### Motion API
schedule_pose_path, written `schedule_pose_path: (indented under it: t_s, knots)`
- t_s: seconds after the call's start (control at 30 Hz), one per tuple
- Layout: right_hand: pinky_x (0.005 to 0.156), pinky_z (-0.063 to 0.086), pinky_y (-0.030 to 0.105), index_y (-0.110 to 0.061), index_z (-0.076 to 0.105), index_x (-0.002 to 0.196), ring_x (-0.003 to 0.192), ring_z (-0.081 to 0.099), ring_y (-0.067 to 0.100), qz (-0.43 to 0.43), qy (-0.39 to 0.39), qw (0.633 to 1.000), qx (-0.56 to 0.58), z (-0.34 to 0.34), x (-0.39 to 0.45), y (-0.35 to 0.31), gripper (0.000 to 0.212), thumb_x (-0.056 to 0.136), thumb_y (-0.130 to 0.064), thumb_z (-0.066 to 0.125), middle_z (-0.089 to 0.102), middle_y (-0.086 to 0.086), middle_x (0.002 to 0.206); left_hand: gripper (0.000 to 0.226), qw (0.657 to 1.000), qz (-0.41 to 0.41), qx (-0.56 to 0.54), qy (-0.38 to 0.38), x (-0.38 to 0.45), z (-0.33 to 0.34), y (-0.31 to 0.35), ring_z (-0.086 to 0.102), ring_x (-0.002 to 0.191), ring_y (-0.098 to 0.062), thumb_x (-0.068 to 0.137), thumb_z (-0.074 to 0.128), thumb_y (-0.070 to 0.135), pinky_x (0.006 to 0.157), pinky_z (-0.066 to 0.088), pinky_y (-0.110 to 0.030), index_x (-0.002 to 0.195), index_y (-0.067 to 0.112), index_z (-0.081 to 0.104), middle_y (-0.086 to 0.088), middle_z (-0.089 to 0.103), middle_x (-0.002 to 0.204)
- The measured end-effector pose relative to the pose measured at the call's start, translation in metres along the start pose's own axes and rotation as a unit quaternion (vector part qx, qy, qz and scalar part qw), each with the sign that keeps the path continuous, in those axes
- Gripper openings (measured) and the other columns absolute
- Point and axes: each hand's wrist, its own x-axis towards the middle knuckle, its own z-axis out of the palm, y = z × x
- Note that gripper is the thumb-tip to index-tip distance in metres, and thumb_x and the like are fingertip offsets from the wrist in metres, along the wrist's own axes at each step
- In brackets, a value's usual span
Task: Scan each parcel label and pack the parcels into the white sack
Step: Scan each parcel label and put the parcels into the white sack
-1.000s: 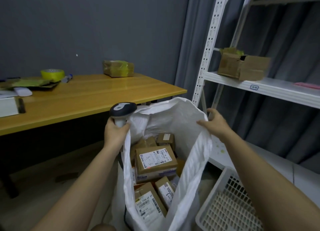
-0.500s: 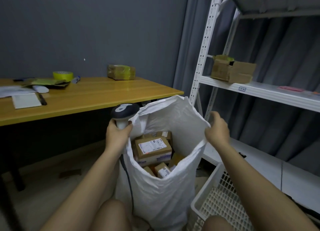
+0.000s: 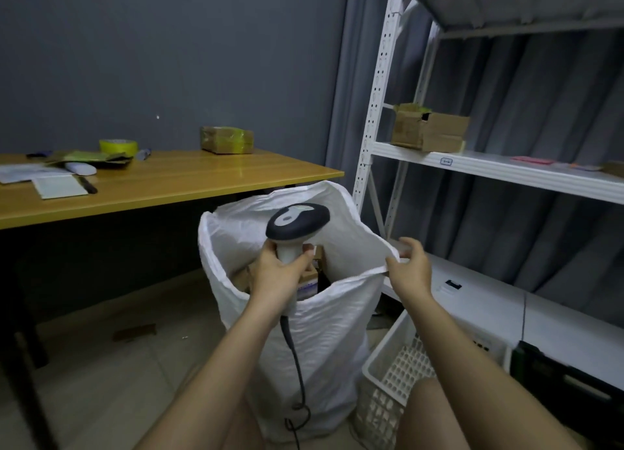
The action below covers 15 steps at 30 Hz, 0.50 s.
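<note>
while left hand (image 3: 280,274) grips scanner (image 3: 297,225) over white sack (image 3: 324,331), right hand (image 3: 410,270) pinches sack rim.

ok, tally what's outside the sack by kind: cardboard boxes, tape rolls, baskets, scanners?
Cardboard boxes: 2, wrapped box on table, open box on shelf
Yellow tape roll: 1
White basket: 1
Barcode scanner: 1, gripped by left hand
Total: 5

Sack (image 3: 324,348) on floor — table (image 3: 169,186) left, basket (image 3: 398,372) right.

Both forearms (image 3: 233,358) and knees (image 3: 435,412) are bare; no sleeves show.
</note>
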Motion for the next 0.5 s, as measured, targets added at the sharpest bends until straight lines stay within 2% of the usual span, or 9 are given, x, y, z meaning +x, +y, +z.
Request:
schedule_pose_path:
  t_s: [0.07, 0.1, 0.2, 0.23, 0.37, 0.43, 0.5]
  knots:
    - [0.088, 0.056, 0.042, -0.02, 0.051, 0.128, 0.101, 0.06, 0.027, 0.031, -0.045, 0.996, 0.065, -0.006, -0.008, 0.007, 0.039, 0.092, -0.01, 0.062, 0.053, 0.003, 0.115, 0.024, 1.0, 0.002, -0.004, -0.021, -0.011, 0.011, 0.0, 0.064, 0.071, -0.009, 0.085, 0.07, 0.02, 0.062, 0.053, -0.019, 0.104, 0.021, 0.056, 0.001, 0.067, 0.079]
    - [0.088, 0.056, 0.042, -0.021, 0.052, 0.127, 0.1, 0.062, 0.026, 0.041, -0.065, 0.993, 0.084, -0.009, -0.012, 0.01, 0.039, 0.091, -0.011, 0.064, 0.053, 0.004, 0.118, 0.024, 1.0, 0.001, -0.003, -0.028, -0.016, 0.016, 0.001, 0.063, 0.071, -0.009, 0.085, 0.07, 0.019, 0.062, 0.053, -0.019, 0.104, 0.02, 0.056, 0.0, 0.067, 0.081]
    - [0.092, 0.055, 0.045, -0.027, 0.055, 0.119, 0.103, 0.062, 0.025, 0.038, -0.105, 0.989, 0.095, -0.022, -0.018, 0.018, 0.038, 0.087, -0.012, 0.07, 0.054, 0.001, 0.12, 0.036, 0.999, -0.007, 0.0, -0.051, -0.024, 0.035, -0.002, 0.065, 0.091, -0.02, 0.082, 0.072, 0.022, 0.084, 0.054, -0.036, 0.113, 0.017, 0.056, -0.007, 0.068, 0.099]
    - [0.092, 0.055, 0.045, -0.028, 0.056, 0.116, 0.104, 0.062, 0.025, 0.039, -0.117, 0.988, 0.095, -0.026, -0.02, 0.02, 0.038, 0.085, -0.011, 0.071, 0.054, 0.0, 0.12, 0.037, 0.998, -0.01, -0.004, -0.059, -0.026, 0.042, -0.001, 0.065, 0.094, -0.021, 0.082, 0.073, 0.022, 0.087, 0.054, -0.039, 0.114, 0.017, 0.055, -0.008, 0.068, 0.103]
    - [0.089, 0.056, 0.043, -0.026, 0.06, 0.114, 0.102, 0.062, 0.023, 0.059, -0.114, 0.988, 0.091, -0.041, -0.027, 0.022, 0.041, 0.083, -0.002, 0.071, 0.055, 0.003, 0.12, 0.03, 0.995, 0.001, -0.003, -0.102, -0.031, 0.072, 0.0, 0.062, 0.092, -0.011, 0.085, 0.069, 0.018, 0.086, 0.051, -0.033, 0.106, 0.027, 0.05, 0.007, 0.063, 0.095]
    - [0.088, 0.057, 0.039, -0.026, 0.061, 0.108, 0.104, 0.062, 0.023, 0.063, -0.099, 0.987, 0.107, -0.051, -0.03, 0.021, 0.034, 0.085, -0.002, 0.068, 0.056, 0.004, 0.118, 0.029, 0.992, 0.002, -0.009, -0.127, -0.034, 0.083, 0.002, 0.059, 0.088, -0.006, 0.086, 0.068, 0.017, 0.086, 0.051, -0.032, 0.096, 0.034, 0.048, 0.014, 0.059, 0.091]
    - [0.085, 0.057, 0.033, -0.023, 0.063, 0.103, 0.106, 0.063, 0.025, 0.071, -0.091, 0.983, 0.144, -0.062, -0.035, 0.021, 0.026, 0.089, -0.002, 0.064, 0.058, 0.007, 0.117, 0.027, 0.99, 0.0, -0.018, -0.143, -0.034, 0.094, 0.0, 0.059, 0.083, -0.003, 0.086, 0.068, 0.018, 0.083, 0.051, -0.03, 0.096, 0.034, 0.049, 0.013, 0.059, 0.087]
